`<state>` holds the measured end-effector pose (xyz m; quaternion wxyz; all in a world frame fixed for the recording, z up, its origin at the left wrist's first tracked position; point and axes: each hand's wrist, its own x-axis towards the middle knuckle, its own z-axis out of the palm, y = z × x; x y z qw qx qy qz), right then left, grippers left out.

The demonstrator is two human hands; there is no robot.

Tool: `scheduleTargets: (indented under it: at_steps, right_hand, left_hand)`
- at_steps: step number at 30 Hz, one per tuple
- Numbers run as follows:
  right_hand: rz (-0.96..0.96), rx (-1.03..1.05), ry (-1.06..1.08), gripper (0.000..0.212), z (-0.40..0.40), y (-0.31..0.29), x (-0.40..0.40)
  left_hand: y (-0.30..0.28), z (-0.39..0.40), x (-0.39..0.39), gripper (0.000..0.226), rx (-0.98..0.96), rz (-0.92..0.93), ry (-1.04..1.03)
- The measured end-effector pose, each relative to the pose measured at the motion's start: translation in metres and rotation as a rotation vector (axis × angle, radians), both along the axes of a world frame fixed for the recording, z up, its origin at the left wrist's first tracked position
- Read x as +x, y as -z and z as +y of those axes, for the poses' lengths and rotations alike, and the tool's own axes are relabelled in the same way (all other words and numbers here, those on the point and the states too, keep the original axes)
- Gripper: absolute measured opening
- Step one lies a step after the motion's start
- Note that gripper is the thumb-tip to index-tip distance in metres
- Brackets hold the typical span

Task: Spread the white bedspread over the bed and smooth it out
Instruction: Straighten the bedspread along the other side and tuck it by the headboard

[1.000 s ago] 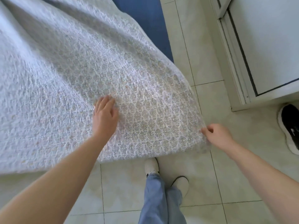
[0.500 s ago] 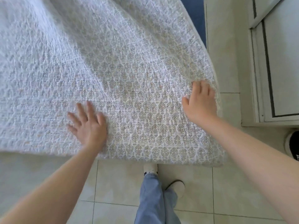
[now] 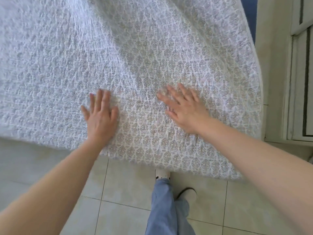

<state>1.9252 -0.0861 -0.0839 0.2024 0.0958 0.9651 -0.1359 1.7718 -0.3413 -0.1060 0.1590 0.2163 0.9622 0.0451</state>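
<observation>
Hands (image 3: 100,116) (image 3: 184,107) press flat on bedspread (image 3: 152,56).

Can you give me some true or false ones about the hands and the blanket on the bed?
1. Both hands lie flat on the bedspread with the fingers spread. True: the left hand and the right hand both rest open on it.
2. The right hand is pinching the corner of the bedspread. False: it lies flat on top, away from the corner.
3. The floor is made of pale tiles. True.
4. The person is wearing red trousers. False: the trouser leg is blue.
5. The bedspread is plain with no pattern. False: it has a small repeated pattern all over.
</observation>
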Motion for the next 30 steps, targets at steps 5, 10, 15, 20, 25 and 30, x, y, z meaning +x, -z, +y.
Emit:
scheduleTargets:
  at_steps: [5,10,15,20,25,30]
  right_hand:
    - [0.018,0.199,0.199,0.061,0.054,0.009,0.072]
    - [-0.093,0.247,0.371,0.062,0.069,-0.014,0.113]
    - [0.182,0.180,0.543,0.038,0.085,-0.044,0.052]
    - [0.249,0.069,0.880,0.056,0.146,-0.048,-0.012]
    - [0.063,-0.252,1.137,0.098,0.206,-0.044,-0.038]
    - [0.026,-0.318,0.890,0.053,0.229,-0.043,-0.044]
  left_hand:
    - [0.005,-0.045,0.023,0.062,-0.063,0.037,-0.162]
    - [-0.004,-0.057,0.078,0.068,-0.002,-0.078,-0.295]
    - [-0.012,-0.004,0.077,0.064,-0.063,-0.169,-0.209]
    - [-0.013,0.099,0.065,0.062,0.049,-0.206,0.013]
    - [-0.010,0.166,0.063,0.064,0.073,-0.217,-0.166]
    - [-0.004,0.171,0.072,0.063,0.069,-0.139,-0.287]
